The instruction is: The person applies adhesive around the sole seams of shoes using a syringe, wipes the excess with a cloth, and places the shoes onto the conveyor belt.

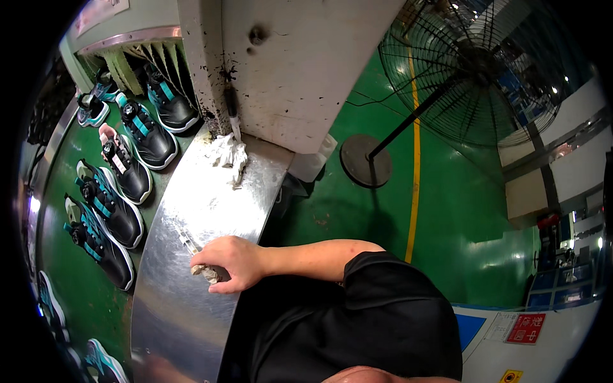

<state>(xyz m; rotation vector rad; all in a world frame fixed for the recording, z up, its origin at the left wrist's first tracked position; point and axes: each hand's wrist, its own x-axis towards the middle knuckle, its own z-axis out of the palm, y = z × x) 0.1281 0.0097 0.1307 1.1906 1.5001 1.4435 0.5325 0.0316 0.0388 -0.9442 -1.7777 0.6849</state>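
Observation:
My right hand (231, 263) reaches in from the right over the metal ledge (185, 313). Its fingers are curled round a crumpled off-white wad (205, 274), possibly cloth or paper. Just beyond the fingertips, a thin clear strip with markings (188, 242) lies on the ledge; whether the hand touches it is hard to see. Farther up the ledge is a crumpled white rag or tissue (227, 157). A slim dark and white pen-like tool (232, 112) stands upright against the machine post beside it. My left hand is out of view.
Left of the ledge, a green conveyor (70, 268) carries several black sports shoes (110, 210) with teal trim. A strip curtain (163, 60) hangs over its far end. A pale machine panel (287, 70) rises behind the ledge. A large floor fan (476, 67) stands at the right.

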